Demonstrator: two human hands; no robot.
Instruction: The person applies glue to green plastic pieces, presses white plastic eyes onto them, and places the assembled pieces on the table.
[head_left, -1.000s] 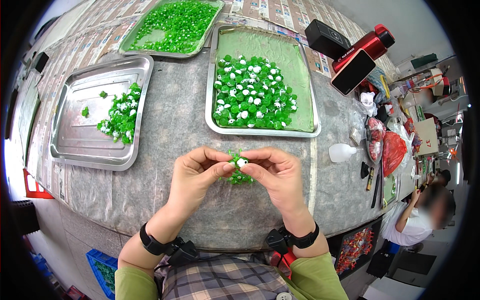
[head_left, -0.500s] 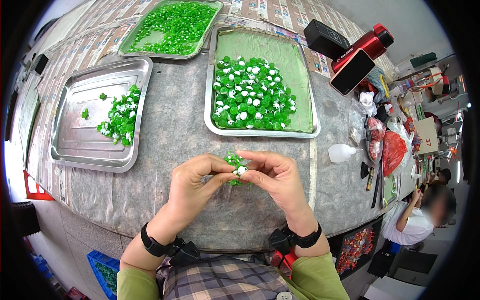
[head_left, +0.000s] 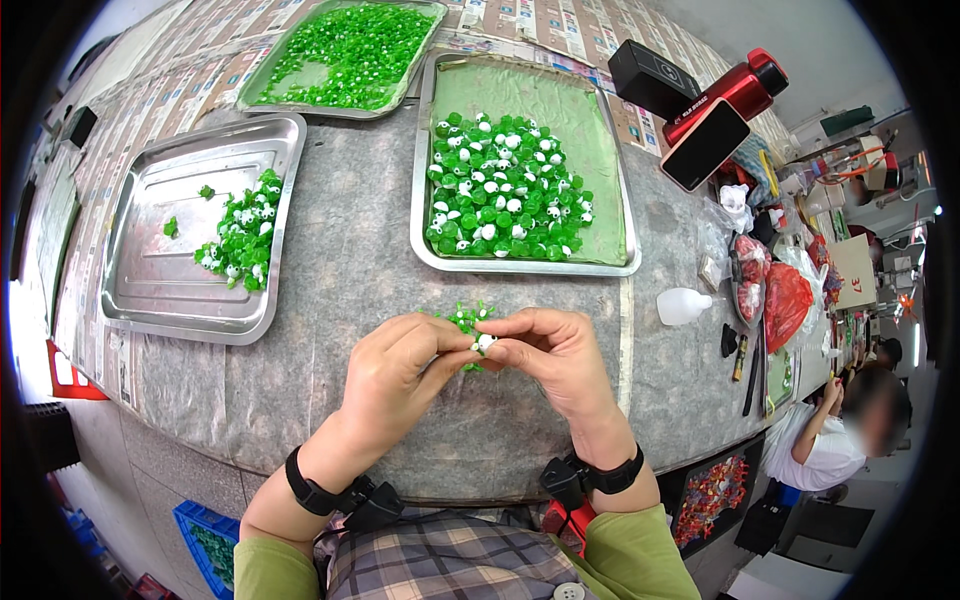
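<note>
Between my fingertips, over the grey cloth near the table's front, is a small green and white plastic piece (head_left: 483, 343) with a round white part. My left hand (head_left: 402, 365) pinches it from the left and my right hand (head_left: 553, 358) from the right, thumbs and forefingers almost touching. Just beyond the fingertips lies a little cluster of small green pieces (head_left: 468, 315), partly hidden by my hands. A metal tray (head_left: 525, 266) lined with green cloth stands farther off, heaped with green and white pieces (head_left: 505, 190). My fingers cover part of the held piece.
On the left, a metal tray (head_left: 150, 235) holds a smaller heap of green pieces. Behind it another tray (head_left: 250, 85) is full of them. A phone (head_left: 705, 143) leans against a red bottle (head_left: 735, 92) at right, near a white plastic bottle (head_left: 683, 306). A person (head_left: 815, 445) sits far right.
My left hand has shifted slightly and its fingers curl a little differently around the piece. More of the green cluster shows beyond the fingertips. The trays have not moved.
</note>
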